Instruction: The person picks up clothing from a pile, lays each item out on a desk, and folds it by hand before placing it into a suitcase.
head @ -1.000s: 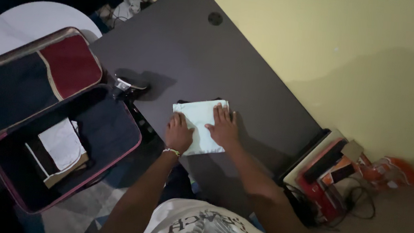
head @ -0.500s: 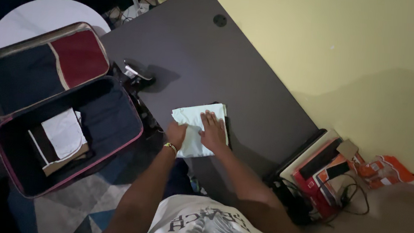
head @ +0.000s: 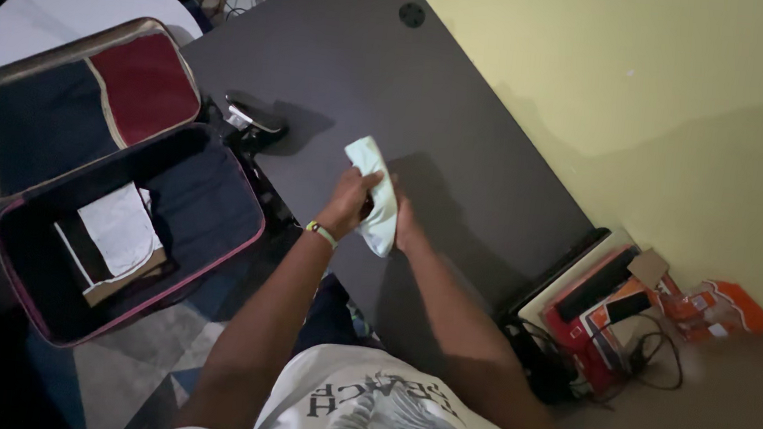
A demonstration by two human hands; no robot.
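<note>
A dark desk runs at a slant along a pale yellow wall, its near corner toward the person, with an open suitcase on the patterned floor off its left edge and a heap of books and cables on the floor past its right end. Over the desk's near-left part, both hands are raised off the surface with a folded pale green cloth held between them. The left hand, a yellow band at its wrist, is closed on the cloth's left side, fingers curled over it. The right hand sits under and behind the cloth on its right, mostly hidden; how tightly it grips cannot be told. The cloth's long axis runs from its upper end, pointing toward the wall, down to the lower end near the person's chest, so it stands on edge rather than flat. The suitcase lies to the left of the hands, nearer the left hand, holding folded white and dark garments in its lower half. A small dark clip-like object rests at the desk's left edge, between hands and case.
</note>
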